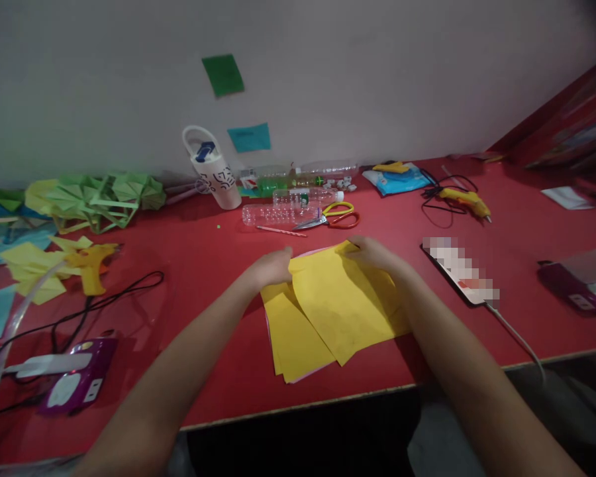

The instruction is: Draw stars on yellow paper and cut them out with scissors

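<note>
Nearest first: a loose stack of yellow paper sheets [293, 334], lower middle of the frame, with pink paper peeking out along the edges. The top yellow sheet [338, 298] sits crooked over the rest and bows up on its left side. It's thin and matte with faint smudges, so I'd worry about a crease or a slide out of line if the two hands pull unevenly. The right hand [375, 253] pinches its upper edge; the left hand [273, 266] is at the upper left corner — fingers mostly hidden and a bit blurry, so I can't tell how firmly it's gripping, if at all.

Lower left there's a glossy purple power strip [104, 368] with a red light showing. Above it, a yellow glue gun [93, 268] lies on pointy folded yellow paper [32, 268] — if that's hot, a drip or a snagged black cord [129, 289] could ruin the paper.

Past the hands: a slim patterned pencil [281, 231], then scissors [322, 220] lying with their metal point bare, easy to nick a knuckle on. Behind those, clear ribbed plastic bottles [271, 213], crinkly-looking and round enough to roll if bumped.
</note>
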Demonstrator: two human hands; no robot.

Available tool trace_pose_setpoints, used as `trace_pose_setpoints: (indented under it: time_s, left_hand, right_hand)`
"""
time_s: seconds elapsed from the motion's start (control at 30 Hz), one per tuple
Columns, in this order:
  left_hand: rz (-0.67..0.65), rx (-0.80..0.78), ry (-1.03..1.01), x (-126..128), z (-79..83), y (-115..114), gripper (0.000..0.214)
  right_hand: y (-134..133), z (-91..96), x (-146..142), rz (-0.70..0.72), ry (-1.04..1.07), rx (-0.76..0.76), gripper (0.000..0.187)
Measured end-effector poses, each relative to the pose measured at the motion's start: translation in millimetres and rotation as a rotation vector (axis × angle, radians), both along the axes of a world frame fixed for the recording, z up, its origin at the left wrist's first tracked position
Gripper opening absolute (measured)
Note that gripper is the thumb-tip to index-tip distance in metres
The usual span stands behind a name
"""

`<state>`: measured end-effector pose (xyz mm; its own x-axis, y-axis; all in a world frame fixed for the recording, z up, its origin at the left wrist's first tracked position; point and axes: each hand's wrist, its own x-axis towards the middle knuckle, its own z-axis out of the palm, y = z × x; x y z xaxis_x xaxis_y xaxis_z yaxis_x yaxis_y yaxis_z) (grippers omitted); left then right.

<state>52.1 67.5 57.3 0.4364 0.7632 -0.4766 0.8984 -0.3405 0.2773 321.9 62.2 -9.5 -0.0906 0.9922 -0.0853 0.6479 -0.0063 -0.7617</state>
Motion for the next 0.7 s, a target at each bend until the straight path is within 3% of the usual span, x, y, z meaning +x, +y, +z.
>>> trace_pose_setpoints:
  time_s: [0.17,0.3,0.47,0.53,0.6,0.7]
  left_hand:
    - [0.038,-0.106,-0.162,2,0.0,13,0.024]
    - [0.077,-0.330,-0.381,5,1.3,19,0.030]
    - [0.219,-0.480,-0.603,-9,-4.8,-12,0.048]
    - [0.300,-0.449,-0.693,-28,-6.7,-35,0.055]
    - [0.500,-0.336,-0.860,-54,-8.0,-62,0.058]
    - [0.807,0.004,-0.882,-100,-11.2,-105,0.057]
  right_hand:
    - [-5,5.0,1,0.024,0.063,-0.018,0.016]
    - [-14,11.8,2,0.052,0.158,-0.073,0.019]
    - [-25,20.5,4,0.026,0.297,-0.098,0.027]
    - [-30,24.7,4,0.007,0.369,-0.092,0.030]
    - [-33,28.2,3,-0.059,0.535,-0.054,0.027]
    - [-34,29.2,-4,-0.142,0.764,-0.060,0.026]
